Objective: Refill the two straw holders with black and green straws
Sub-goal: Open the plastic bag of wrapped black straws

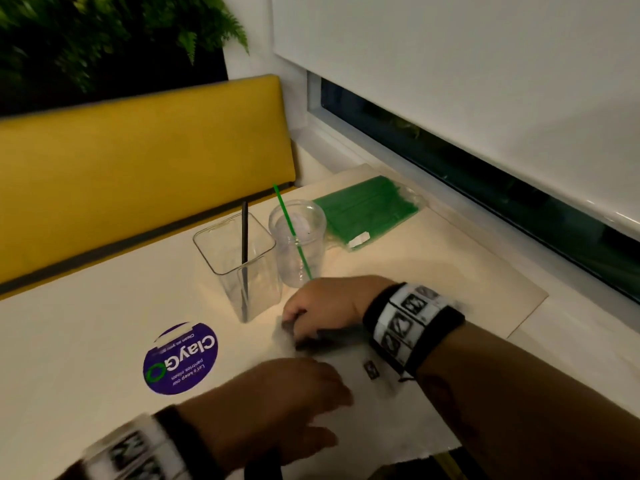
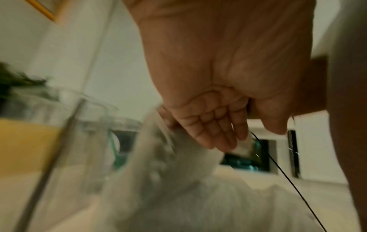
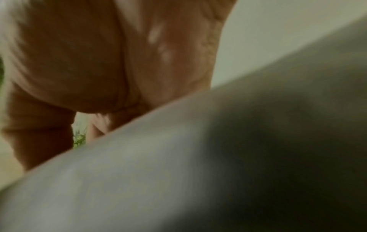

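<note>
A square clear holder (image 1: 235, 244) has one black straw (image 1: 244, 237) in it. Beside it, a round clear cup (image 1: 298, 244) holds one green straw (image 1: 289, 226). Behind them lies a pack of green straws (image 1: 367, 209). A pale plastic pack (image 1: 391, 417) with dark straws inside lies near the table's front edge. My right hand (image 1: 294, 327) grips its far end with curled fingers. My left hand (image 1: 329, 393) rests on the pack (image 2: 178, 196) with fairly straight fingers (image 2: 218, 138). In the right wrist view the blurred pack (image 3: 198, 172) hides most of the scene.
A round purple sticker (image 1: 180, 358) is on the table left of my hands. A yellow bench back (image 1: 138, 161) runs along the far side. A thin wooden board (image 1: 485, 271) lies under the green pack, by the window sill at the right.
</note>
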A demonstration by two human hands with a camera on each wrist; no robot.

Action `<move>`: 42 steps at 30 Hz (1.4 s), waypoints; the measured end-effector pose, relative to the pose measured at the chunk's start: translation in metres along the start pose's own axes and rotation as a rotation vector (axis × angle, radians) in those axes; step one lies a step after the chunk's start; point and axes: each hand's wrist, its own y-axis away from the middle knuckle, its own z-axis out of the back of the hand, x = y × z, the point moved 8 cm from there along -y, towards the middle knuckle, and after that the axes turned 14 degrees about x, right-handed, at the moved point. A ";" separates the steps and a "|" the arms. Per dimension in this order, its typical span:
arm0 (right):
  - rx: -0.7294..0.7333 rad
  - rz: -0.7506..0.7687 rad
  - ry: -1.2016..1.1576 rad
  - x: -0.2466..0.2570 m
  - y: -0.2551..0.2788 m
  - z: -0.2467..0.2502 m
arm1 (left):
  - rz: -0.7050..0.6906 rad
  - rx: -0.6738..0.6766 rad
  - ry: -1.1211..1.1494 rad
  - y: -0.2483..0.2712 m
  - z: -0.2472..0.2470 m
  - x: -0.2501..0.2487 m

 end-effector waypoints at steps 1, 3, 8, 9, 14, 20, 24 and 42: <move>0.015 -0.015 -0.039 0.000 -0.005 0.005 | -0.010 0.038 -0.009 -0.015 -0.009 -0.001; 0.018 -0.031 -0.050 -0.001 -0.016 0.013 | 0.042 0.205 -0.099 -0.040 -0.045 0.009; -0.070 -0.043 0.138 -0.003 -0.028 0.023 | 0.080 0.228 -0.254 -0.056 -0.088 0.034; -0.114 -0.037 0.171 -0.005 -0.028 0.023 | 0.076 0.179 -0.257 -0.057 -0.086 0.034; -0.315 -0.037 0.182 -0.026 -0.014 0.027 | 0.185 0.043 0.092 -0.063 -0.074 0.050; -0.276 -0.109 0.173 -0.041 0.009 0.034 | 0.143 -0.230 0.747 -0.053 -0.006 0.064; -0.229 -0.140 0.096 -0.033 0.043 0.053 | 0.215 -0.305 0.986 -0.045 0.021 0.079; -0.044 -0.424 -0.049 -0.053 0.094 0.003 | 0.275 -0.524 1.753 -0.012 -0.023 0.124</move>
